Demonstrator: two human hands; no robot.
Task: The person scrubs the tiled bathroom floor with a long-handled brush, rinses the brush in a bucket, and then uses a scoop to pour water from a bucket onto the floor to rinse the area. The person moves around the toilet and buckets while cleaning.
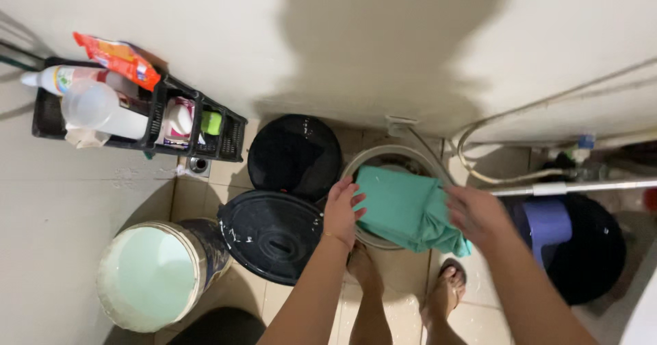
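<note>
Head view looks straight down into a tiled wash corner, where both bare hands meet over a folded teal-green cloth draped across the rim of a round grey basin just past the person's sandalled feet. The left hand lies at the cloth's nine o'clock edge, fingers nearly straight and only loosely curled onto the fabric, so it seems to steady or pinch the fold rather than clench it. The right hand sits at the cloth's three o'clock edge, fingers spread and bent down onto the bunched end that hangs over the basin rim; whether it truly pinches the fabric or merely presses on it I cannot tell. Held from both sides like this, the cloth stays flat and clear of the wet floor. At ten o'clock from the basin stands a round black bucket, and at nine o'clock a black plastic lid rests on another container, touching the left wrist's side. Farther toward eight o'clock is a pale paint pail filled with milky green water. Up at ten o'clock a black wire-mesh caddy hangs on the wall, keeping white bottles and an orange packet off the floor. At three o'clock a purple plastic stool stands before a dark tub, with a pale hose looping along the wall above.
</note>
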